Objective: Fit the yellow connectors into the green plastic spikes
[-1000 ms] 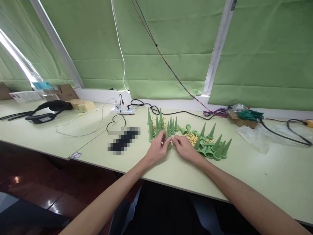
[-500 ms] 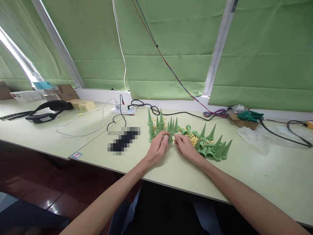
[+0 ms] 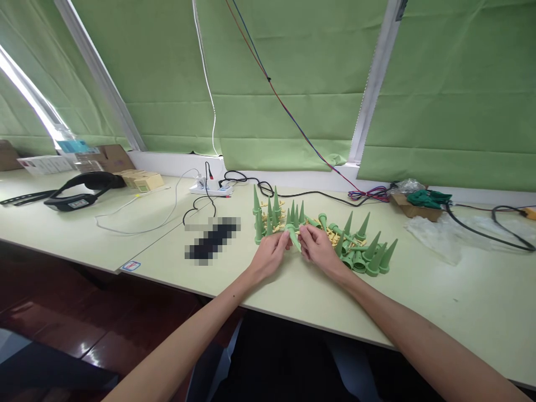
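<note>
Between my two hands a green plastic cone spike (image 3: 295, 239) is tilted, its wide collar up and its point down towards me. My left hand (image 3: 270, 255) is closed on the spike near its collar. My right hand (image 3: 317, 248) is pinched at the spike's right side; whatever its fingertips hold is hidden. Just behind, several green cones (image 3: 255, 201) stand upright with small yellow pegs (image 3: 282, 204) sticking out sideways. Right of my right hand lie loose yellow pegs (image 3: 334, 238) and more green cones (image 3: 374, 261), some upright, some on their sides.
A pixelated dark object (image 3: 213, 240) lies to the left. Further back are a power strip (image 3: 211, 187) with cables, a black headset (image 3: 84, 191) and small yellow boxes (image 3: 144, 181). At right sit a cardboard box (image 3: 416, 209) and clear plastic bags (image 3: 438, 237).
The green cone spike in my left hand has gone from upright to tipped over, point towards me. My left hand has turned and dropped slightly; my right fingers have come close to the spike.
</note>
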Demonstrator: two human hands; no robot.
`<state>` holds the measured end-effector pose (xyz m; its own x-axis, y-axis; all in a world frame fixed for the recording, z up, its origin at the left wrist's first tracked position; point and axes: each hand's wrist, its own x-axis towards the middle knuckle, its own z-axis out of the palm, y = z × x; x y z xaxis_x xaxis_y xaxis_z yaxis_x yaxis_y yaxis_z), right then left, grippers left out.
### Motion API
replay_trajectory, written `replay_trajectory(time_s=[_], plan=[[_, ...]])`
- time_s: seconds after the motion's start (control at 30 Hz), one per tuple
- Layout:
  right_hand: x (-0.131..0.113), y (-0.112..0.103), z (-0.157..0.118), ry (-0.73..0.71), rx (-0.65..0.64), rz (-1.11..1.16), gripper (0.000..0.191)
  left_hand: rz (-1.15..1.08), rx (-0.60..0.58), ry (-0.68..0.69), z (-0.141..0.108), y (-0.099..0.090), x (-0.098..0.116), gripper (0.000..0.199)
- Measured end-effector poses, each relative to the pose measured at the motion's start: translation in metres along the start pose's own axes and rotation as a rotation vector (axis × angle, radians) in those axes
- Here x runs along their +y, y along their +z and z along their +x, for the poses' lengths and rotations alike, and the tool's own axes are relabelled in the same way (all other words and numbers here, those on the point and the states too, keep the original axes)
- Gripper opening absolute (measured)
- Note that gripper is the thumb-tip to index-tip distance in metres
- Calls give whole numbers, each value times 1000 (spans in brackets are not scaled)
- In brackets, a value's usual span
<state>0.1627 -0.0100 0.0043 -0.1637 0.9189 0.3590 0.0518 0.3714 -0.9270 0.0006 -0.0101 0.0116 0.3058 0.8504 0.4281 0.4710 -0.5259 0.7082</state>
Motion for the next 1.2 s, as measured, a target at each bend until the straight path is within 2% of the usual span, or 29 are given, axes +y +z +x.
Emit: replay_trajectory(time_s=[0.33,0.7,0.93,1.03,1.2], plan=[[0,-1,-2,7,8,67,47,89,-53,55,-1,0,0,46],[-5,-2,-2,108,3,127,50,69,-73,117,-2,3,-3,29],[-5,1,-1,81,61,175,50,54,-3,100,-2,5,-2,27],[-5,2,0,62,91,196,49,73,26,104,-1,3,-1,30],[-4,1,1,22,93,195,47,-28,-11,58,-2,1,0,54]])
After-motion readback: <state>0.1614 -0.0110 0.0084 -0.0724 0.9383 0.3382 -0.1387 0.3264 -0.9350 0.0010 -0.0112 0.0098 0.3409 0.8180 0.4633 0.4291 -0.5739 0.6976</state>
